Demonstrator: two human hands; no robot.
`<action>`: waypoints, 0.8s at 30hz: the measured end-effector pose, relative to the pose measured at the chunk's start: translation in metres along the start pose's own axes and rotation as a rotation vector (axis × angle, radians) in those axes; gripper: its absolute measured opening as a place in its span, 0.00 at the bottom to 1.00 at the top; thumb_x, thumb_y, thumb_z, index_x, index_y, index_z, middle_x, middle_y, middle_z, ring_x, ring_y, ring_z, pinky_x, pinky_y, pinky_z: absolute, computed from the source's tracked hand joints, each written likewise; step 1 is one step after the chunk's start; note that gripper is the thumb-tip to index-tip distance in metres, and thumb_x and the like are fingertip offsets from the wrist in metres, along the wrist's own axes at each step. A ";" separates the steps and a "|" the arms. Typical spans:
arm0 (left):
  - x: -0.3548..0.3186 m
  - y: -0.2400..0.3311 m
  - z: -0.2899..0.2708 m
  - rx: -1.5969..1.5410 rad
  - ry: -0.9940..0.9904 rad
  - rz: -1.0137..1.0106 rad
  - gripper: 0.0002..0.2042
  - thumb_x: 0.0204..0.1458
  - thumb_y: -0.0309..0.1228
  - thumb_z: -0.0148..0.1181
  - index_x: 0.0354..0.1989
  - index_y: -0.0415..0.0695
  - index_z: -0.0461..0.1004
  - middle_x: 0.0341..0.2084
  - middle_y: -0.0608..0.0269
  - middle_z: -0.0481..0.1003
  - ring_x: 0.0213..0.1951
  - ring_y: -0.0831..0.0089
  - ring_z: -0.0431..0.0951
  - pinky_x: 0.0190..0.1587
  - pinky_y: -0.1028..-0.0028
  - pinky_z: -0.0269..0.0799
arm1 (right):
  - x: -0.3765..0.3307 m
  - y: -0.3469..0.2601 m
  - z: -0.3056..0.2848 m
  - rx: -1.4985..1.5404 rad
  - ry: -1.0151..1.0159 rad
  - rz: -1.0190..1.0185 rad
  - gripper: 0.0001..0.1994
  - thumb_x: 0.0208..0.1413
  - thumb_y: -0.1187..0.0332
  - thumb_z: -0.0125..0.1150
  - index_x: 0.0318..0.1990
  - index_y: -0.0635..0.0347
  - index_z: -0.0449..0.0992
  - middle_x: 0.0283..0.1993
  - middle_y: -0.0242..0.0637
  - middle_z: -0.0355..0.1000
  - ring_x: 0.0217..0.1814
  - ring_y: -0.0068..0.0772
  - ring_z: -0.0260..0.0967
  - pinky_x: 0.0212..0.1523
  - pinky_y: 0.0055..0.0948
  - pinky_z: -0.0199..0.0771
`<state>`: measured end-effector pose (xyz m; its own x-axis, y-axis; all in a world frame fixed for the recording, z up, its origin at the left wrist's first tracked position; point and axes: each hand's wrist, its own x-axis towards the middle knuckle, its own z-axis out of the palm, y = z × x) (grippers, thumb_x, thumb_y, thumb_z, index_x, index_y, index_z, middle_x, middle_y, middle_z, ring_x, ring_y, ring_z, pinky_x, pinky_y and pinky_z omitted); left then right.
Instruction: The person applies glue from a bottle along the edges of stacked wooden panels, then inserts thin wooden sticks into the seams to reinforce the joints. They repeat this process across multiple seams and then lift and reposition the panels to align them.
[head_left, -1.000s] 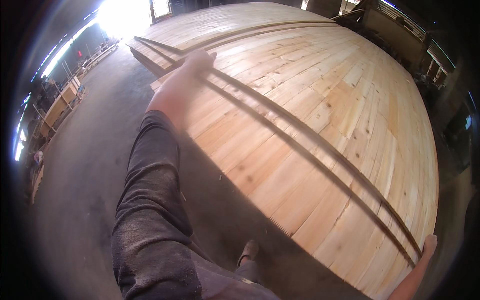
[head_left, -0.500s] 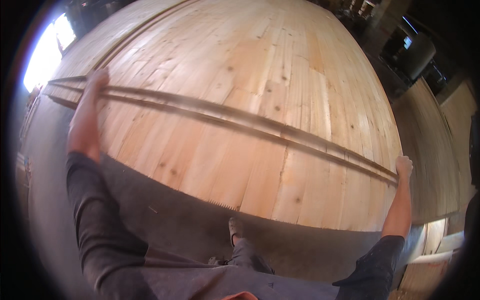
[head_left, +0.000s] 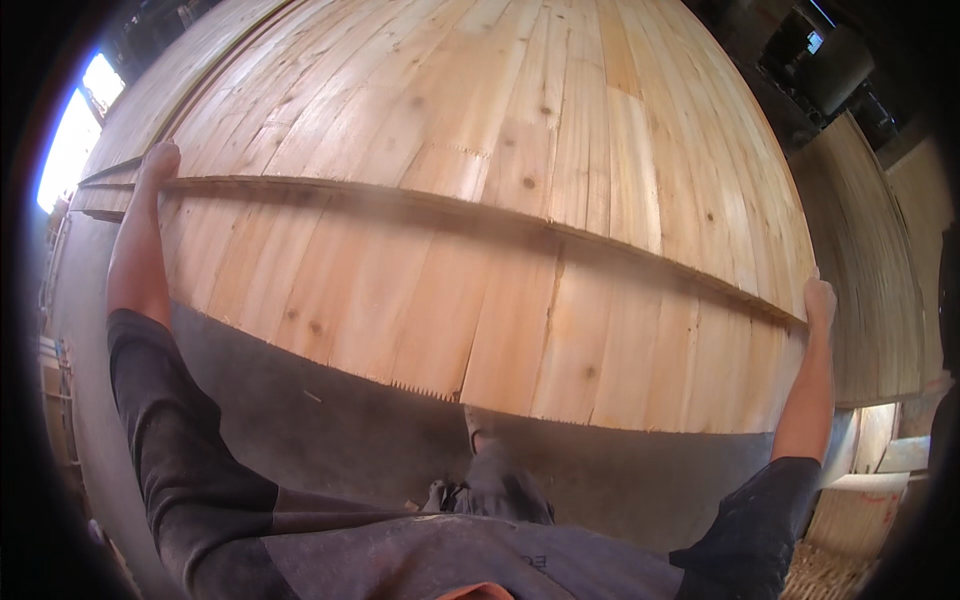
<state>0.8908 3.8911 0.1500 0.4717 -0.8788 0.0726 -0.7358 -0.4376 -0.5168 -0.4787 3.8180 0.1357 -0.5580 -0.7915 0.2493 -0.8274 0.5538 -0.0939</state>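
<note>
A wide wooden panel (head_left: 430, 120) made of glued pale strips stretches away from me, its near edge crossing the view. My left hand (head_left: 160, 162) is closed on its near left corner. At the near right corner, my right hand (head_left: 819, 300) is closed on the same panel, its fingers partly hidden. Underneath lies another panel of the same strips (head_left: 430, 290), whose near part sticks out toward me with a jagged front edge. A dark shadow runs below the upper panel's edge; how far the two are apart I cannot tell.
Another long panel (head_left: 870, 270) lies to the right, with wood pieces (head_left: 855, 515) below it. My foot (head_left: 480, 435) stands on the grey floor (head_left: 330, 430) by the lower panel's front edge. At far left is a bright window (head_left: 75, 140). Dark machinery (head_left: 835, 70) stands far right.
Two parallel panel edges showed across the middle before; now one edge shows with shadow under it. Both hands appear farther up and outward in view, still gripping the corners.
</note>
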 end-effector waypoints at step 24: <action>-0.096 -0.167 0.127 -0.337 0.137 -0.189 0.32 0.80 0.47 0.32 0.74 0.31 0.68 0.58 0.24 0.79 0.63 0.32 0.79 0.67 0.41 0.71 | -0.187 0.068 -0.068 -0.077 -0.055 0.132 0.43 0.79 0.37 0.39 0.57 0.80 0.83 0.65 0.72 0.78 0.72 0.72 0.73 0.72 0.62 0.69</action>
<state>1.0299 4.0727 0.1210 0.5615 -0.7841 0.2643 -0.7712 -0.6117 -0.1763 -0.4261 4.0213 0.1482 -0.6658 -0.7225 0.1866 -0.7406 0.6702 -0.0476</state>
